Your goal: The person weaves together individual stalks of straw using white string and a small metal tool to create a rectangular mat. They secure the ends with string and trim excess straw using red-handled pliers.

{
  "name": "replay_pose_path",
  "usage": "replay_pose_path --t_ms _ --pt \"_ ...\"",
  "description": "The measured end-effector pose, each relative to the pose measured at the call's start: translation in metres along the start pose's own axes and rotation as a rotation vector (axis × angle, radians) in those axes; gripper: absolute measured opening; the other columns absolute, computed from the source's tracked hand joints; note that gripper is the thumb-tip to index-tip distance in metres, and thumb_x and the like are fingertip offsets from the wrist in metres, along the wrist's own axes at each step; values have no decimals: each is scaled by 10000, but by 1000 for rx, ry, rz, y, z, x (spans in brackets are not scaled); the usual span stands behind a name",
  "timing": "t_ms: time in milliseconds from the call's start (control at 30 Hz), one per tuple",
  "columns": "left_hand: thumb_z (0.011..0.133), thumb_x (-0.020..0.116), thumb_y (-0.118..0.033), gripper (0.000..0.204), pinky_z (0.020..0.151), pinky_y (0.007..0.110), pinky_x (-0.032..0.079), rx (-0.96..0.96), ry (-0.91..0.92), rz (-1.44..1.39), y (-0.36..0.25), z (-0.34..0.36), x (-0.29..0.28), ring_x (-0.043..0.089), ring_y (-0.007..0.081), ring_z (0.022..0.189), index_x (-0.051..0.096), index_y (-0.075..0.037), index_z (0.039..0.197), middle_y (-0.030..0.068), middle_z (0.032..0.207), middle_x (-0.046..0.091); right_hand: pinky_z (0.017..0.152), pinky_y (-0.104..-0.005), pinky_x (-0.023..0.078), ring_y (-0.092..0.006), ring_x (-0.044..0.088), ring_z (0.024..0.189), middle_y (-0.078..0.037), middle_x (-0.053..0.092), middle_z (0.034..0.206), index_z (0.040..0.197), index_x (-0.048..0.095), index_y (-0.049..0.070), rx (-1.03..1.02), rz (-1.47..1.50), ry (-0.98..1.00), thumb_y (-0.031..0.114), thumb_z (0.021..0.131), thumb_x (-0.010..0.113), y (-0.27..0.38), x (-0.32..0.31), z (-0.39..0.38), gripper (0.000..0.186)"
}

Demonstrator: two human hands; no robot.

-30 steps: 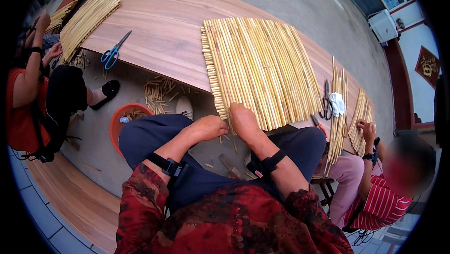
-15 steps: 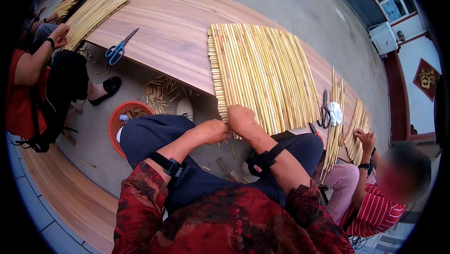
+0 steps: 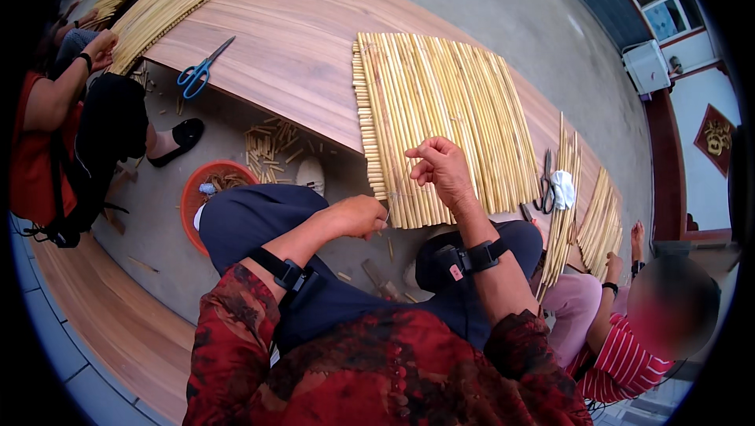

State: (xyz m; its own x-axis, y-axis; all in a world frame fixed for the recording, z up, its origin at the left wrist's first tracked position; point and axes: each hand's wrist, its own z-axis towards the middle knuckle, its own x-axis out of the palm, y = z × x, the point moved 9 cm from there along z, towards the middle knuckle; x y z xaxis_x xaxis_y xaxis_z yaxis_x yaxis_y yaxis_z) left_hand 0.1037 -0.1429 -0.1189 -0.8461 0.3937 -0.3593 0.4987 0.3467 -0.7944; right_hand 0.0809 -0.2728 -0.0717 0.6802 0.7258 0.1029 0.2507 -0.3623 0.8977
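A mat of pale yellow reed sticks (image 3: 472,111), laid side by side, rests on the wooden table with its near edge toward my lap. Closed fingers of my left hand (image 3: 358,216) stay at the mat's near left corner; a thin strand seems to show there, too fine to name surely. Over the near part of the mat my right hand (image 3: 442,170) is lifted, its thumb and fingers drawn together in a pinch. Whatever it pinches is too small to make out.
Blue-handled scissors (image 3: 198,73) lie at the table's (image 3: 283,40) left edge. Dark scissors (image 3: 546,190), a white cloth (image 3: 561,188) and loose sticks (image 3: 560,245) sit right. An orange basket (image 3: 189,210) and cut stick pieces are on the floor. Co-workers sit on both sides.
My right hand has risen from beside my left hand, up and away over the mat. My left hand has stayed near the corner. The right co-worker's hands have moved apart.
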Motion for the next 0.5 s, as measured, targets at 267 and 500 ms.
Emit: replay_pose_path --t_ms 267,500 --pt "812 479 -134 194 510 283 465 -30 -11 -230 3 1 -5 588 159 508 561 21 731 75 561 578 737 -343 531 -205 584 761 -58 561 719 774 525 34 -427 598 45 106 806 579 165 -70 -18 95" --pt "812 504 -137 171 532 273 482 -163 -90 -341 22 2 -13 603 147 589 575 17 830 68 667 596 987 -489 353 -293 576 857 -143 554 727 712 495 -29 -1042 354 -232 -12 809 505 349 -173 -85 100"
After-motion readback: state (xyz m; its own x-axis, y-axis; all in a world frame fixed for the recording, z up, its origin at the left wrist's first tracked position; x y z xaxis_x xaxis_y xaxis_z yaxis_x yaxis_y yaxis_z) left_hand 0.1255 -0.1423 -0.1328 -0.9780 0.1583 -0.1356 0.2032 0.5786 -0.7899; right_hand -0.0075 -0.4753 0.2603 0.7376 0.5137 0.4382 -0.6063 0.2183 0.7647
